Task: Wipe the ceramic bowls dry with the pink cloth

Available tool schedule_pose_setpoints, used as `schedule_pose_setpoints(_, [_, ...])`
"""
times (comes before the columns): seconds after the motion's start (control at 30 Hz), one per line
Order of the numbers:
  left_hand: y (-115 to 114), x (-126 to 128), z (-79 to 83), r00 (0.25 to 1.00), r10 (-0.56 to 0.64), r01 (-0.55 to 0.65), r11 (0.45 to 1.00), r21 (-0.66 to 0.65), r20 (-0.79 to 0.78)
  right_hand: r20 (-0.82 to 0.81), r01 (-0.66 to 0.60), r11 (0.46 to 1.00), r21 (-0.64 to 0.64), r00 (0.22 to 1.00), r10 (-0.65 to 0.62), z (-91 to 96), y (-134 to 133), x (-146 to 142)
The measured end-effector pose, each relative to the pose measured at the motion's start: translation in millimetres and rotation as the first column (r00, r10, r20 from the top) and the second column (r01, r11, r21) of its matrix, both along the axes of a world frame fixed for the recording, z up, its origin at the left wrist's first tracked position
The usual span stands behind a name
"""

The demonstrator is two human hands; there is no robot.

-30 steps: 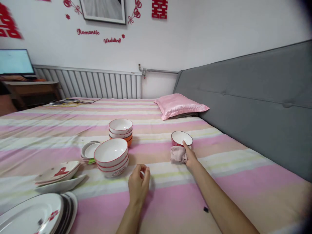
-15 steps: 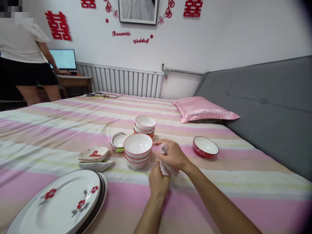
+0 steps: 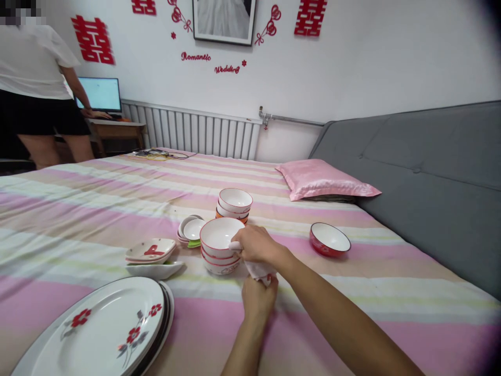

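My right hand (image 3: 254,243) is closed on a pale pinkish-white cloth (image 3: 258,270), and a fold of it touches the rim of the top bowl in the front stack of red-rimmed white bowls (image 3: 221,237). Below it, my left hand (image 3: 258,296) is curled at the cloth's lower end; its fingertips are partly hidden. A second bowl stack (image 3: 235,201), with an orange one low in it, stands just behind. Small white dishes (image 3: 193,228) lie to the left of the front stack.
Flower-patterned plates (image 3: 105,324) are piled at the near left, with leaf-shaped dishes (image 3: 151,251) beyond them. A red bowl (image 3: 329,241) sits to the right on the striped bedspread (image 3: 371,292). Further back are a pink pillow (image 3: 326,177) and cables (image 3: 164,154). A person (image 3: 37,83) stands at far left.
My right hand has moved left with the cloth, from beside the front bowl stack onto the top bowl's rim. My left hand stays low, slightly further right. The view has shifted a little.
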State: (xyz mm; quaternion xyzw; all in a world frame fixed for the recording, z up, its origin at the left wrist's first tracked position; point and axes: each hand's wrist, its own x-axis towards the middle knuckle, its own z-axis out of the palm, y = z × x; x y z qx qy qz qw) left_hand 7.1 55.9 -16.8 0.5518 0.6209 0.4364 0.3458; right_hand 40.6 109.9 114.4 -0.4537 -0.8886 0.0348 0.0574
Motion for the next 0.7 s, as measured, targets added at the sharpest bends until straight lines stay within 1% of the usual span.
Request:
schedule_pose_setpoints(0.13, [2.3,-0.8,-3.8,1.0,-0.006,0.006,1.0,0.008,0.014,-0.013,-0.025,0.999,0.022,1.0,0.025,-2.1,-2.1,0.2])
schedule_pose_setpoints(0.23, [3.0,-3.5,-3.9,0.999,-0.022,0.021,1.0,0.016,0.047,-0.044,-0.017,0.999,0.049,0.999,0.02,0.5,-11.7,5.4])
schedule_pose_setpoints(0.3, [2.9,-5.6,-1.7,0.996,-0.031,0.028,0.999,0.04,0.086,-0.124,0.024,0.996,0.091,0.992,-0.013,5.3,-24.1,15.0])
schedule_pose_setpoints(0.37, [3.2,-6.9,1.5,0.975,-0.044,0.033,0.998,0.055,0.216,-0.249,0.102,0.985,0.142,0.966,-0.064,10.5,-41.1,29.9])
schedule_pose_setpoints(0.43, [4.9,-6.9,4.3,0.926,-0.05,0.04,0.999,0.035,0.373,-0.365,0.191,0.967,0.166,0.923,-0.119,12.8,-60.6,48.5])
schedule_pose_setpoints(0.5, [7.5,-5.1,6.7,0.877,-0.033,0.052,0.998,-0.025,0.48,-0.434,0.262,0.952,0.161,0.885,-0.17,8.5,-78.8,67.8])
schedule_pose_setpoints(0.53, [8.6,-3.7,8.0,0.861,-0.026,0.065,0.996,-0.059,0.508,-0.445,0.299,0.943,0.147,0.871,-0.207,3.2,-86.1,76.7])
schedule_pose_setpoints(0.6, [9.0,-0.7,11.7,0.812,-0.032,0.126,0.985,-0.121,0.582,-0.435,0.325,0.94,0.101,0.865,-0.252,-13.7,-95.5,91.5])
schedule_pose_setpoints(0.67, [6.6,1.6,17.0,0.723,-0.059,0.24,0.956,-0.17,0.689,-0.413,0.346,0.938,0.017,0.857,-0.308,-36.1,-97.0,101.0])
schedule_pose_setpoints(0.7, [4.6,2.3,19.9,0.605,-0.048,0.34,0.918,-0.204,0.794,-0.402,0.355,0.935,-0.021,0.853,-0.333,-47.8,-95.3,103.6])
